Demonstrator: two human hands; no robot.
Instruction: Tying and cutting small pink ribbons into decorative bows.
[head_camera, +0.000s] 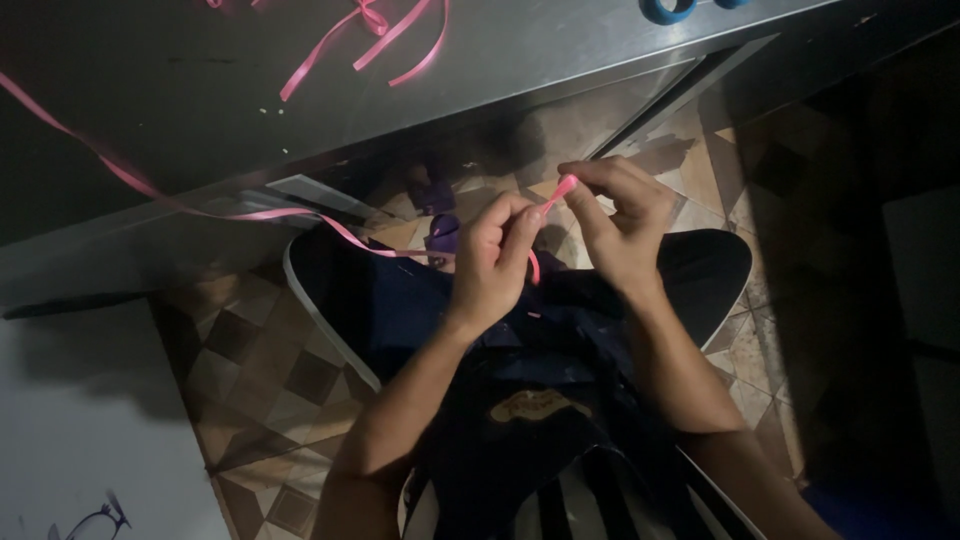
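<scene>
Two hands meet over a pink ribbon (553, 196), pinching a short stretch of it between them, just below the edge of a steel table (560, 50). Right hand (622, 222) has thumb and forefinger closed on the ribbon's upper end, the other fingers curled in loosely. Left hand (492, 262) grips the ribbon a little lower, fingertips pressed together on it, and a short pink piece hangs down past the knuckles. From the left hand the ribbon trails away to the left in a long, thin line, rising across the table's front edge and running off the picture's left side.

Both hands are held in the person's lap, above dark blue clothing (520, 350) that spreads out to either side. Beyond the fingers lie purple scraps (440, 232), partly in shadow; what they are cannot be told. Under the person is a tiled floor (260, 390) in brown and cream diamonds.

On the tabletop, well apart from the hands, lie more loose pink loops (385, 35), and at the far edge sits a blue ring (668, 10), cut off by the frame. A white surface (80, 440) fills the lower left corner, with a pair of glasses (95, 522) resting on it.
</scene>
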